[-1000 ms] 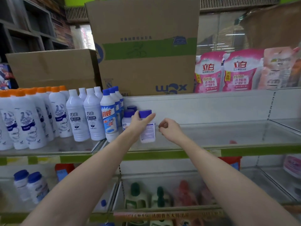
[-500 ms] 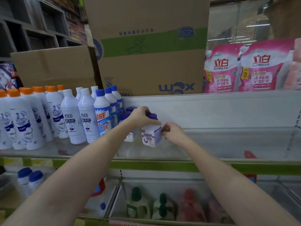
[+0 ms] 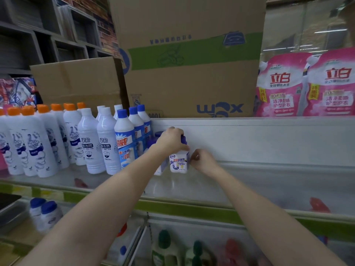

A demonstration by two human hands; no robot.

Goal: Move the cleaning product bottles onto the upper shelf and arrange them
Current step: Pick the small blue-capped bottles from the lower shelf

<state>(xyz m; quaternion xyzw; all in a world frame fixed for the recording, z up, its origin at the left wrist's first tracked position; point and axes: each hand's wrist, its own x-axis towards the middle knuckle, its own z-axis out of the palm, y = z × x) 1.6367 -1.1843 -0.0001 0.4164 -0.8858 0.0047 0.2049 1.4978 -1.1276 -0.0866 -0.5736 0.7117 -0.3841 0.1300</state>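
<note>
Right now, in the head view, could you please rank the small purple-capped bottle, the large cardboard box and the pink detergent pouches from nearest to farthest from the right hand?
1. Small purple-capped bottle: touching the right hand, on its left.
2. Large cardboard box: above, behind the shelf.
3. Pink detergent pouches: far up on the right.

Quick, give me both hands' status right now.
Left hand: grips the top of the small blue-capped bottle on the upper shelf.
Right hand: fingers curled against that bottle's side, pinching it.

Both arms reach forward; the left hand (image 3: 171, 140) grips from above, the right hand (image 3: 203, 161) pinches alongside.
</note>
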